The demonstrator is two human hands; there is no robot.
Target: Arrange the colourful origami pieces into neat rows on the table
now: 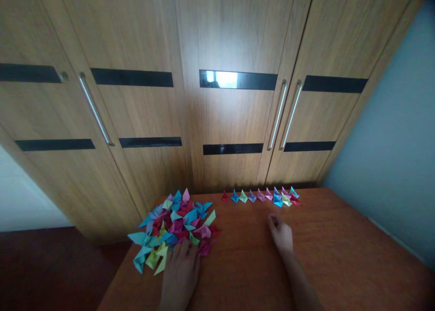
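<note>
Lying palm down at the near edge of a heap of folded paper pieces [181,218], the left hand [181,272] has its fingers stretched forward onto the closest ones; its grip looks flat rather than curled, though with the palm hidden I cannot tell whether it has hold of any. The right hand [280,236] stands well apart from the heap, near the row; its grip is drawn in, fingers bent toward the thumb, and I cannot tell whether something sits inside.

Twelve small folded pieces [243,196] are lined up along the far side of the tabletop [238,256]: nine in the back line, and three more just in front of its right end (a blue, a pale yellow and a red one). From left to right the back line runs red, blue, pale green, lilac, pink, pink, lilac, pink and light blue. The heap, at the left of the tabletop, overlaps too much for an exact count, but there are dozens, in turquoise, blue, red, magenta, pink, lilac, green and yellow-green, all with sharp, pointed corners.

Behind the tabletop rises one wooden wardrobe [234,116], its doors closed over whatever is inside, showing three metal bar handles [96,109] and eight dark strips [132,78], four above four.
</note>
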